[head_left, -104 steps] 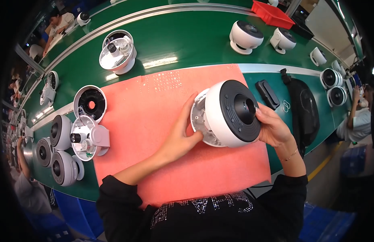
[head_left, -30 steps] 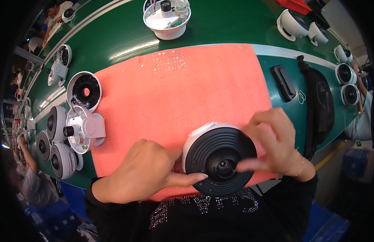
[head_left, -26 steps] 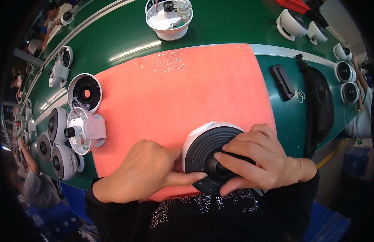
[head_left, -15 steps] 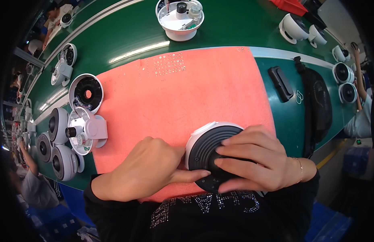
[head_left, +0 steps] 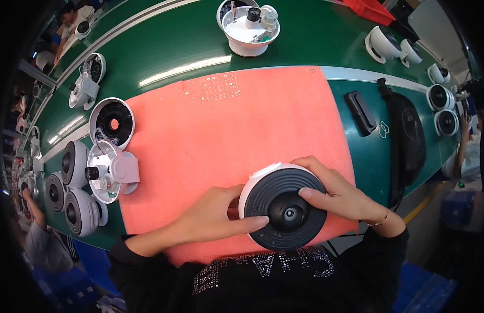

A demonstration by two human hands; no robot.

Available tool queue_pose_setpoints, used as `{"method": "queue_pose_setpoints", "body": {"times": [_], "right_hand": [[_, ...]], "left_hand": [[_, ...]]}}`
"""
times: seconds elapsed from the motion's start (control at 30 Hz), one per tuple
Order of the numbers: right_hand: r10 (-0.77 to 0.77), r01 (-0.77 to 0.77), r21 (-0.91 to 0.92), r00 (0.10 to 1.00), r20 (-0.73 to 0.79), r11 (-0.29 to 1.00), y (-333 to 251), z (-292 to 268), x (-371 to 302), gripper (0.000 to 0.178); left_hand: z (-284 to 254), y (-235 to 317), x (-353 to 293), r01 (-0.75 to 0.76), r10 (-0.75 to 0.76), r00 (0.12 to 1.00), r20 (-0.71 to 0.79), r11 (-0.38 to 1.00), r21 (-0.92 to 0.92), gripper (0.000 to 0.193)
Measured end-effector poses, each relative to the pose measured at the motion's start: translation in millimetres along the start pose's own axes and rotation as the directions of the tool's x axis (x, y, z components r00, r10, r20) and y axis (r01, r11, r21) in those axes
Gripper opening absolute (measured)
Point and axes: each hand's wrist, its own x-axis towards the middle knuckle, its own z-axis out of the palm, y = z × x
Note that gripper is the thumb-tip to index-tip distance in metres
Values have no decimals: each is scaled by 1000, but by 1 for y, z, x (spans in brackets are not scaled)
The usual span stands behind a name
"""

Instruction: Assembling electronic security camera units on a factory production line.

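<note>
A round white dome-shaped camera housing with a black ribbed front (head_left: 287,209) rests near the front edge of a salmon-pink mat (head_left: 242,130), its black face turned up toward me. My left hand (head_left: 210,216) grips its left side, thumb along the black rim. From the right, my right hand (head_left: 342,193) wraps over the housing, with its fingers on the white shell and the black face.
On the green bench left of the mat lie several similar housings and open parts (head_left: 109,169). A white open unit (head_left: 249,26) sits at the back on the belt. A black pouch (head_left: 406,141) and small black block (head_left: 361,110) lie right. Other people work at the left and right edges.
The housing was first held on its side mid-mat; it now faces up near the front edge. In the last second my right hand closed over it, then slid to its right side.
</note>
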Motion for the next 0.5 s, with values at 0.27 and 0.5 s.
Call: {"method": "queue_pose_setpoints", "body": {"times": [0.27,0.5], "right_hand": [[-557,453,-405,809,-186,794,-33,7,28,67],[-576,528,-244,789,-212,813,-51,-6,80,70]], "left_hand": [[-6,29,-9,-383,503,814,-289,840,384,85],[-51,25,2,-304,357,827,-433,934,189,87]]}}
